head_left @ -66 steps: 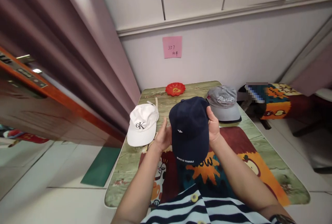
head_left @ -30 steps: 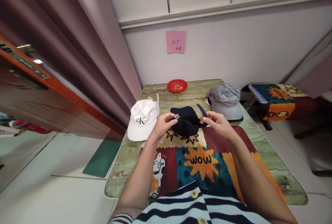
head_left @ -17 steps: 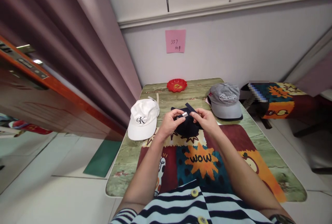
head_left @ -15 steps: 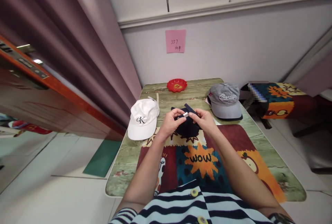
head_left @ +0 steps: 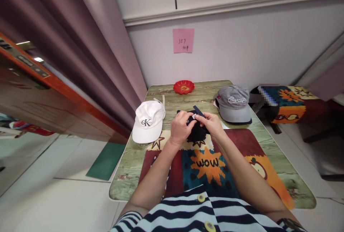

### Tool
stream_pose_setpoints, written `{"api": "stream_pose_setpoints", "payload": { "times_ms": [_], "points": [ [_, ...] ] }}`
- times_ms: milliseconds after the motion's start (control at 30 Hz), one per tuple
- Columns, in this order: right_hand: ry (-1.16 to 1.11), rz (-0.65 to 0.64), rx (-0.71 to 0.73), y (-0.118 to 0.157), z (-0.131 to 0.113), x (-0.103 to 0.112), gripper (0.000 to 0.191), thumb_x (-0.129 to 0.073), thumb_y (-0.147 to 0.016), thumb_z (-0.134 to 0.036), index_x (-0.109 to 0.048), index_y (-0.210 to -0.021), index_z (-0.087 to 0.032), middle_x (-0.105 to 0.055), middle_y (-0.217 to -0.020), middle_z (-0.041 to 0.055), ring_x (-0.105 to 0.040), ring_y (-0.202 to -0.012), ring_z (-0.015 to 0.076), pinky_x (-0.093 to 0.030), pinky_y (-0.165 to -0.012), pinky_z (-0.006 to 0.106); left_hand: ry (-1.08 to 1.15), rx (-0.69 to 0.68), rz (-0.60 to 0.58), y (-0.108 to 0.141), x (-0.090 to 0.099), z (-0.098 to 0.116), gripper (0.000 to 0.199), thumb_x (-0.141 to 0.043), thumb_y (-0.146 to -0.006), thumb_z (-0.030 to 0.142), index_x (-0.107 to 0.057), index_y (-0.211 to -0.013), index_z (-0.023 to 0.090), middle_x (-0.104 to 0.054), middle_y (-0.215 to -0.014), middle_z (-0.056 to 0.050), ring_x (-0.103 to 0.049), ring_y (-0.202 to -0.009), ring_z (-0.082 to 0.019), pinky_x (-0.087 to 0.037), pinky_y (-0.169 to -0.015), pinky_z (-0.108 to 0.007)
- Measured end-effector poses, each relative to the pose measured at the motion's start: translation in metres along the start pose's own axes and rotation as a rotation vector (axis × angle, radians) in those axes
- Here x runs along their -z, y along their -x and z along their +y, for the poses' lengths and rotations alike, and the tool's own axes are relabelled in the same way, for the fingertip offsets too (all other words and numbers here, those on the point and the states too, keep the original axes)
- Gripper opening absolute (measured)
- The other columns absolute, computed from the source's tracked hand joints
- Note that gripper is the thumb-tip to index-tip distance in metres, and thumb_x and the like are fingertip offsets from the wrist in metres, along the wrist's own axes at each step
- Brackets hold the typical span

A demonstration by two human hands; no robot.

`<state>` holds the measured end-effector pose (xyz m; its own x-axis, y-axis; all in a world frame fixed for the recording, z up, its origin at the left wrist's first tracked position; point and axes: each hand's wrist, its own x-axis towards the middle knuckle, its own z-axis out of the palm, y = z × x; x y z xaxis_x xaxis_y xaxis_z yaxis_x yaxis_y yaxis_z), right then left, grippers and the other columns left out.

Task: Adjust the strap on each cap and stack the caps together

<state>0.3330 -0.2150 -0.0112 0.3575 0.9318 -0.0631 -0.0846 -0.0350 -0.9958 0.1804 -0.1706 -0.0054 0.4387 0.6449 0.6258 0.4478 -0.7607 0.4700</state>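
Between my hands lies a dark navy cap (head_left: 197,134), partly covered by my fingers, over the upper edge of the patterned mat. Its strap (head_left: 198,110) sticks up past my right fingers, and a small silver buckle (head_left: 194,116) shows between the two hands. My left hand (head_left: 180,126) is closed on the strap at the buckle's left side, thumb and fingers pinching. My right hand (head_left: 212,122) pinches the strap just right of the buckle. How far the strap is threaded through the buckle is too small to tell.
A white cap (head_left: 148,121) sits on the table's left, a grey cap (head_left: 234,104) on its right. A red scalloped dish (head_left: 184,87) stands at the back, below a pink note (head_left: 183,40) on the wall. The colourful mat (head_left: 172,174) covers the near tabletop.
My left hand has shifted slightly right and turned over the strap, covering more of it beside the buckle. My right hand keeps its pinch. The view has moved a little.
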Motion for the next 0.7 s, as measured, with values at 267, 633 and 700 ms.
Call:
{"api": "stream_pose_setpoints", "payload": {
  "times_ms": [267,633,700],
  "points": [
    [0.016,-0.043,0.118,0.007,-0.001,-0.003,0.047,-0.064,-0.085,-0.063,-0.072,-0.084,-0.017,-0.045,-0.051,-0.0052,-0.041,-0.049,0.0114,-0.032,-0.051,0.027,0.500,0.289,-0.001,0.004,0.004,-0.015,0.020,-0.074,-0.085,0.029,-0.076,-0.102,0.019,-0.073,-0.092,-0.006,-0.067,-0.070,-0.013,-0.054,-0.067,-0.025],
    [0.297,-0.123,0.077,0.015,0.002,-0.007,0.035,-0.057,-0.088,-0.048,-0.072,-0.079,-0.018,-0.056,-0.054,-0.0011,-0.047,-0.049,0.0132,-0.031,-0.050,0.026,0.964,0.692,-0.033,0.021,0.010,-0.046,0.036,-0.087,-0.069,0.033,-0.079,-0.099,0.016,-0.078,-0.090,-0.005,-0.071,-0.081,-0.016,-0.058,-0.078,-0.028],
    [0.297,-0.091,0.061,0.017,0.003,-0.010,0.037,-0.057,-0.087,-0.050,-0.073,-0.079,-0.018,-0.051,-0.052,-0.0020,-0.046,-0.048,0.0133,-0.031,-0.049,0.026,0.964,0.688,-0.058,0.021,0.010,-0.045,0.037,-0.087,-0.069,0.034,-0.079,-0.101,0.017,-0.078,-0.091,-0.005,-0.071,-0.081,-0.016,-0.058,-0.078,-0.029]
  ]
}}
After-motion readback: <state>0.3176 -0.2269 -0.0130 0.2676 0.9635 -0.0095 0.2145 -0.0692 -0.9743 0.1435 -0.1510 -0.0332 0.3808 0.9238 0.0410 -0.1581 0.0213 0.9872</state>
